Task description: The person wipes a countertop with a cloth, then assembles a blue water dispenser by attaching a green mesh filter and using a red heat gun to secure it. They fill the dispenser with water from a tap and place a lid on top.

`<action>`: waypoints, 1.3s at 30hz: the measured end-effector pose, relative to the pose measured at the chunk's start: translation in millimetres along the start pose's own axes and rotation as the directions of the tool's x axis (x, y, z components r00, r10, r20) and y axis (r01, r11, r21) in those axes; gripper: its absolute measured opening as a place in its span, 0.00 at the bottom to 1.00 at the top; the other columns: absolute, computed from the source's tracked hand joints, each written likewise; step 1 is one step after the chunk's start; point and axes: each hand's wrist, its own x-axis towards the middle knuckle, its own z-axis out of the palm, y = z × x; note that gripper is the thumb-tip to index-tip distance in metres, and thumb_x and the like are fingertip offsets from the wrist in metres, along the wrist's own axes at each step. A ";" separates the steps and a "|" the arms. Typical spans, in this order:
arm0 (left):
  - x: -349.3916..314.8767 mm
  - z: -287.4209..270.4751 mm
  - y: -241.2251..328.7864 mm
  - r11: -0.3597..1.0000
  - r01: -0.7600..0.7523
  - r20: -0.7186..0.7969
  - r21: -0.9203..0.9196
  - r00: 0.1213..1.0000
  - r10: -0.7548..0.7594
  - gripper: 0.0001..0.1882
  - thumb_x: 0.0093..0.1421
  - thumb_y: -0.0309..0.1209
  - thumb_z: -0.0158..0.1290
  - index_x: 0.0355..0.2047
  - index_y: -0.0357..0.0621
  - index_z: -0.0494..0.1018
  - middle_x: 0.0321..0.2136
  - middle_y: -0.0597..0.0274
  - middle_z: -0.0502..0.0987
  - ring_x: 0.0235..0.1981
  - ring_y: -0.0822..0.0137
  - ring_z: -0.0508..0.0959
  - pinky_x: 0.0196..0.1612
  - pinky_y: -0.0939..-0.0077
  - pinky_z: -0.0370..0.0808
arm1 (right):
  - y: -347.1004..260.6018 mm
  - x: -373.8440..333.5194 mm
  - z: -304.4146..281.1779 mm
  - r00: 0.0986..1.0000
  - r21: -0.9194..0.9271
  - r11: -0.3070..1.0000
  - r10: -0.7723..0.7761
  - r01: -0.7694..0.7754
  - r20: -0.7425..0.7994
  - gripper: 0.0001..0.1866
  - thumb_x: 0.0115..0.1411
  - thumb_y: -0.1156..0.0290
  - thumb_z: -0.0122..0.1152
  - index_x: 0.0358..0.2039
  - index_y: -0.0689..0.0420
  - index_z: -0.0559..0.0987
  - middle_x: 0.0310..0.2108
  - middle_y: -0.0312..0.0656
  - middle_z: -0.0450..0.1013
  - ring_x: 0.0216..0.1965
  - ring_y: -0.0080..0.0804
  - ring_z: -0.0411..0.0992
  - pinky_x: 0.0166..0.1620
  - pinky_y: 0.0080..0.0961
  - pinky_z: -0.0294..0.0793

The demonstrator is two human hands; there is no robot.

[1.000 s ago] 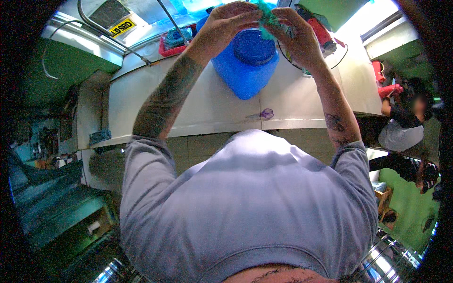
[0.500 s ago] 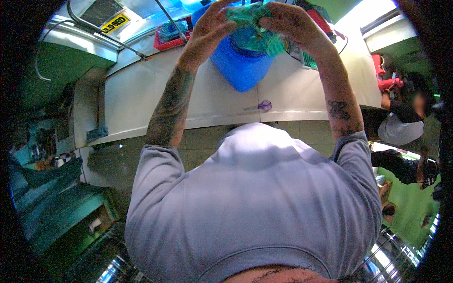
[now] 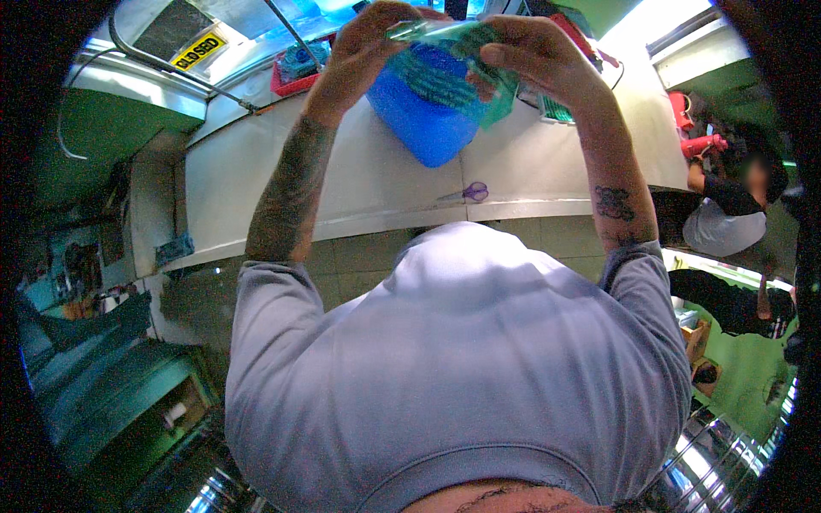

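Head view: the left hand (image 3: pixel 372 38) and right hand (image 3: pixel 530 53) have their fingers pinched on the top edges of a crinkled green-printed clear plastic bag (image 3: pixel 457 73), holding it up above a blue plastic tub (image 3: pixel 423 115). The tub stands on a white countertop (image 3: pixel 359 184), near small purple-handled scissors (image 3: pixel 469 192).

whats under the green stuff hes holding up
Directly under the green bundle, held by the left hand and right hand, stands a blue jar on the white counter. The bundle covers the jar's mouth.
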 end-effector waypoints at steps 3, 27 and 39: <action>-8.3 -15.6 6.3 0.981 0.178 0.019 -0.081 0.984 -0.177 0.25 0.60 0.41 0.58 0.54 0.43 0.67 0.45 0.58 0.74 0.49 0.62 0.74 0.55 0.64 0.69 | -4.7 -8.8 -13.8 0.980 -0.141 0.974 0.189 -0.178 0.066 0.17 0.62 0.65 0.61 0.49 0.59 0.77 0.38 0.36 0.78 0.38 0.20 0.75 0.43 0.22 0.77; 27.9 17.3 -82.0 0.022 -0.083 0.085 0.996 0.928 -0.363 0.33 0.65 0.53 0.44 0.65 0.51 0.57 0.65 0.52 0.58 0.67 0.52 0.56 0.68 0.56 0.52 | 190.3 -56.5 -115.2 0.948 -0.396 0.911 -0.218 0.113 -0.231 0.17 0.67 0.58 0.52 0.39 0.59 0.78 0.32 0.43 0.78 0.34 0.34 0.75 0.42 0.32 0.73; 30.5 40.7 -87.5 -0.002 0.103 -0.097 0.995 0.927 -0.363 0.38 0.64 0.56 0.43 0.69 0.54 0.50 0.69 0.55 0.47 0.70 0.51 0.47 0.69 0.54 0.43 | 396.0 -161.9 -152.0 0.848 -0.428 0.758 0.305 -0.491 -0.432 0.28 0.58 0.52 0.63 0.49 0.62 0.76 0.44 0.54 0.76 0.48 0.48 0.73 0.51 0.37 0.70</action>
